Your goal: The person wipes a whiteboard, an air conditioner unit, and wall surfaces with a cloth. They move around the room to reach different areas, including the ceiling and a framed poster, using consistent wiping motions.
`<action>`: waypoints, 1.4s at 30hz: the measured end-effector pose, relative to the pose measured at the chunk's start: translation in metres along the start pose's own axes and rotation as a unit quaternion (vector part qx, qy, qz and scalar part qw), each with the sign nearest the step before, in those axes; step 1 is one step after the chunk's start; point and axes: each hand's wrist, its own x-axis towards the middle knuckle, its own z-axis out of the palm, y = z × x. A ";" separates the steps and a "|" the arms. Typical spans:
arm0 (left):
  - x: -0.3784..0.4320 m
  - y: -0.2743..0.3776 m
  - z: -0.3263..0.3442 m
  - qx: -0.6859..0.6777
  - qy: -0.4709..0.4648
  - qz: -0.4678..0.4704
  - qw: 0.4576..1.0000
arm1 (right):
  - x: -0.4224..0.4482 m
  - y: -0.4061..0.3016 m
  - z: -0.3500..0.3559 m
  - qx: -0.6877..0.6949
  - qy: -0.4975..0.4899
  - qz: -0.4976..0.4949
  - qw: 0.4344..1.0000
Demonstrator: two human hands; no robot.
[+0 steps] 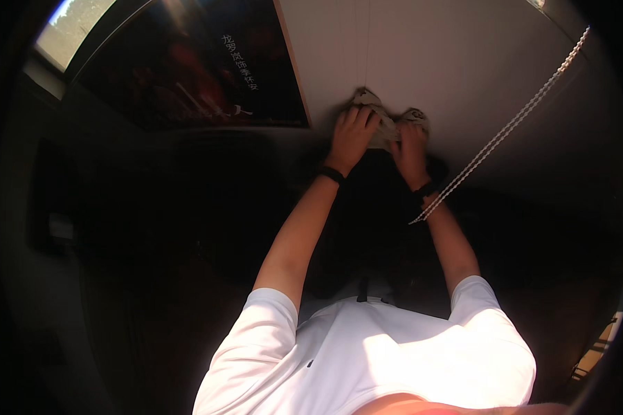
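A crumpled greyish cloth (385,136) lies against the white wall (431,46), bunched up under both hands. My left hand (354,129) grips its left part, with the fingers bent over the folds. My right hand (411,150) is closed over the right part, and a fold (414,114) sticks out above those fingers. Each wrist bears a dark band. The fingertips are partly hidden in the cloth.
A dark framed poster (207,67) bearing writing hangs left of the hands. A white bead chain (514,120) crosses in front on the right, its lower end overlapping my right forearm in view. A bright window (75,28) shows at upper left. The area below is deep in shadow.
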 end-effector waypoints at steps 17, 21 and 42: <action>-0.423 0.066 -0.086 -0.417 -0.528 -0.216 0.708 | -0.312 -0.168 0.119 0.179 -0.522 0.198 0.810; -0.488 0.094 -0.065 -0.483 -0.565 -0.249 0.621 | -0.331 -0.198 0.109 0.210 -0.520 0.233 0.795; 0.157 -0.264 -0.093 0.027 0.337 -0.097 0.936 | 0.304 -0.203 0.043 -0.011 0.374 -0.141 0.917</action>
